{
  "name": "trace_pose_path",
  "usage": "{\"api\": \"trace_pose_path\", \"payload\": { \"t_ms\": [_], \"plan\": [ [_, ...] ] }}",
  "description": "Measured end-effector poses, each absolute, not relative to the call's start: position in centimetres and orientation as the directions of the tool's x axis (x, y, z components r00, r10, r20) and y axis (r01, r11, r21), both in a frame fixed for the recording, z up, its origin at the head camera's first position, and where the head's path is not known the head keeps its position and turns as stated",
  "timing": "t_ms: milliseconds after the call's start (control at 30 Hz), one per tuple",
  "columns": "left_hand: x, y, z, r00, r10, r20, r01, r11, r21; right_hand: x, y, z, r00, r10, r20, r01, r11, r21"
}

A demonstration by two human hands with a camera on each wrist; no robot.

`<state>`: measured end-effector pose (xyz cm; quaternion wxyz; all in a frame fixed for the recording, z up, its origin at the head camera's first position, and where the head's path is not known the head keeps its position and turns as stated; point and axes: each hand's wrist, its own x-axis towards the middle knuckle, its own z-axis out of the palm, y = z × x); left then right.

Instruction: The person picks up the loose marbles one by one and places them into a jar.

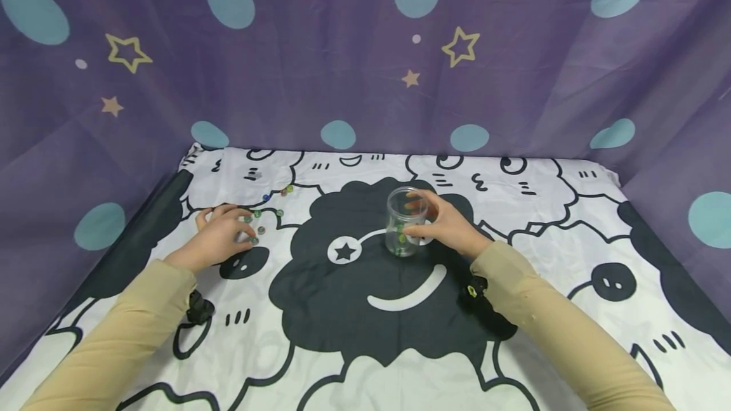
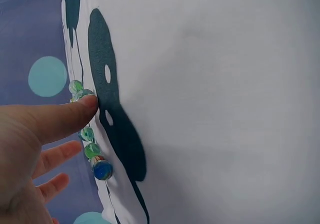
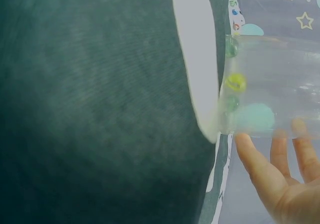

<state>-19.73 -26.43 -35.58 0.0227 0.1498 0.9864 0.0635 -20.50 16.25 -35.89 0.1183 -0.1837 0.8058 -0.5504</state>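
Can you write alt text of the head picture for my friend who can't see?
A person's right hand holds a clear jar with marbles inside, while the left hand is beside loose marbles on a cartoon cloth. Behind is purple, starry fabric.

Open passage over cloth between marbles and upright jar

From the head view's centre, a purple curtain hangs at twelve o'clock, with a yellow star at ten, a second star at one and a pale-blue oval at three. At six lies a white cloth showing a scalloped dark figure, its white smile at five, and a black spot at four.
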Motion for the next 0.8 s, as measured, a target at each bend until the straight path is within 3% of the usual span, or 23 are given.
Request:
{"api": "trace_pose_path", "payload": {
  "t_ms": [800],
  "plan": [
    [-19.86, -26.24, -35.90, -0.950, 0.309, -0.036, 0.302, 0.943, 0.138, -20.46, 16.27, -35.86, -0.907, -0.421, 0.013, -0.165, 0.328, -0.930]
  ]
}}
